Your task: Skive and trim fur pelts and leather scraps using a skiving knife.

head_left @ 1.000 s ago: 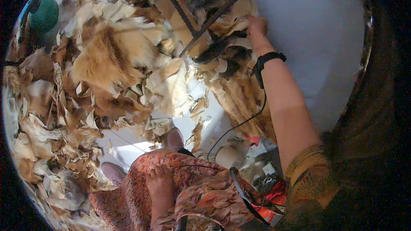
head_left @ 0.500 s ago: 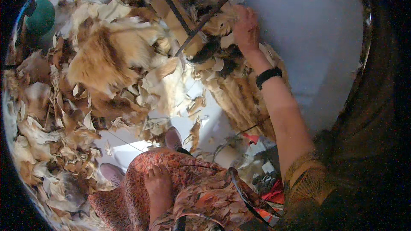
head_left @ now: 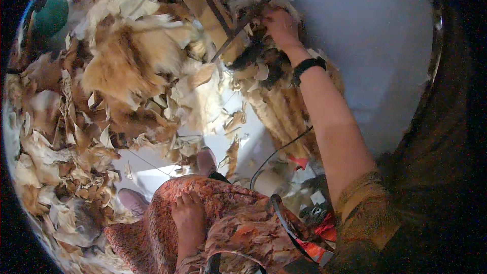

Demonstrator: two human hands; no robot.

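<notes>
My right hand reaches far forward into a heap of fur pieces at the upper middle right, a black band round its wrist. Its fingers are bent down into dark and tan fur, just right of a slanting dark metal bar. What the fingertips hold, if anything, is hidden. My left hand lies palm down on the reddish fleecy cloth over my lap, fingers stretched out, holding nothing.
Fur and hide scraps cover the left side, with a large tan fur piece on top. A cardboard-brown board stands behind the bars. A green round object sits far left; a pale surface spreads at right. A black cable curves below.
My right hand has moved left and slightly down, its fingers now deeper in the fur. A black cable now curves up beside the right forearm. My left hand stays on the lap.
</notes>
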